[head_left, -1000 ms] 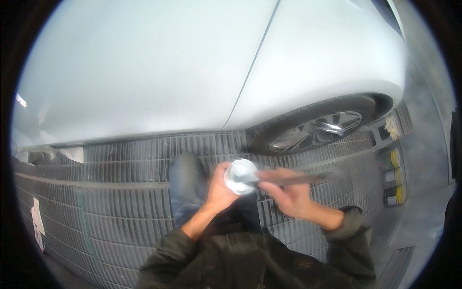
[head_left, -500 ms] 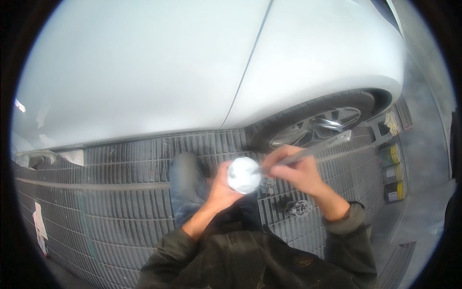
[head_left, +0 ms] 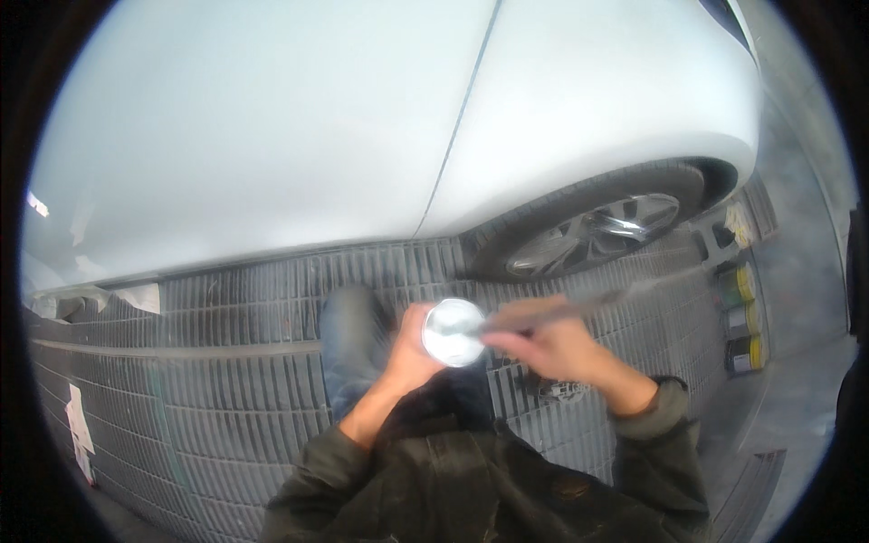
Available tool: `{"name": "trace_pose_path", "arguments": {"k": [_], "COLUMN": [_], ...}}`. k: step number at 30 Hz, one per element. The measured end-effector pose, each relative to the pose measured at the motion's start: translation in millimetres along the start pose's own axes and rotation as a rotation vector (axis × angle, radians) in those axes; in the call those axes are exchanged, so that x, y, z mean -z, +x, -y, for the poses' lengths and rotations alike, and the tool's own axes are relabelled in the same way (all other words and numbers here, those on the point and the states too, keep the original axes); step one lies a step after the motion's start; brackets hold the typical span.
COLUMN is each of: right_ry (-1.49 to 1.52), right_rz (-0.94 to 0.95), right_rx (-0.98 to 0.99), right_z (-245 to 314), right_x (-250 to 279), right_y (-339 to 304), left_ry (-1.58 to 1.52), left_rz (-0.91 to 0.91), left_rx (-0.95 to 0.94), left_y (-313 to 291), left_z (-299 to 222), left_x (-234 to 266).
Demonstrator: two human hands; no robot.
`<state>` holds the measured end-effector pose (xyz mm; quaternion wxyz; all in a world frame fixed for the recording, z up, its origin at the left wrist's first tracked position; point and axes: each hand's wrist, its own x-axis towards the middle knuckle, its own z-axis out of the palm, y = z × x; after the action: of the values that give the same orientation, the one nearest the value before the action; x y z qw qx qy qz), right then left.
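My left hand (head_left: pixel 410 357) is closed around a round white cup (head_left: pixel 453 348) in front of my body. White, pasty-looking stuff fills its inside. A long, flat grey stir stick (head_left: pixel 593 305) is pinched in my right hand (head_left: pixel 566 351). Its near end reaches over the cup's right rim into the white contents, while the far end points up to the right and is smeared by motion. Both hands are close together above my knees.
A pale car body (head_left: pixel 272 127) fills the far side, with its wheel (head_left: pixel 593 235) at the right. Slatted metal floor grating (head_left: pixel 244 380) lies below. Several cans (head_left: pixel 744 321) stand along the right, and a tool-like object (head_left: pixel 566 391) lies on the grating under my right wrist.
The stir stick has swung lower and flatter, and my right hand has turned with it. The cup has shifted slightly left; my left hand keeps its hold.
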<state>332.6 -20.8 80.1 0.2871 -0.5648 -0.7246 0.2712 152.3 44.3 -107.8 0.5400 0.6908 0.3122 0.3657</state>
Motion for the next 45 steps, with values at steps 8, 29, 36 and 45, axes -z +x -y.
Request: {"name": "trace_pose_path", "arguments": {"k": [8,29,36,45], "right_ry": [-0.028,-0.065,0.016,-0.059], "right_rz": [0.009,-0.139,-0.285,-0.319], "right_rx": [0.052,0.123,0.026,-0.059], "right_z": [12,0,0,2], "right_x": [-6,-10,-22,-20], "right_y": [-6,3,1,1], "left_ry": [-0.137,-0.148,-0.059,-0.169], "left_rz": [-0.030,-0.047,-0.056,-0.087], "left_rx": [0.153,0.015,0.083,0.096], "left_y": [1,-2,0,1], "left_z": [-27,-18,-34,-28], "left_x": [-2,-2,5,-3]}}
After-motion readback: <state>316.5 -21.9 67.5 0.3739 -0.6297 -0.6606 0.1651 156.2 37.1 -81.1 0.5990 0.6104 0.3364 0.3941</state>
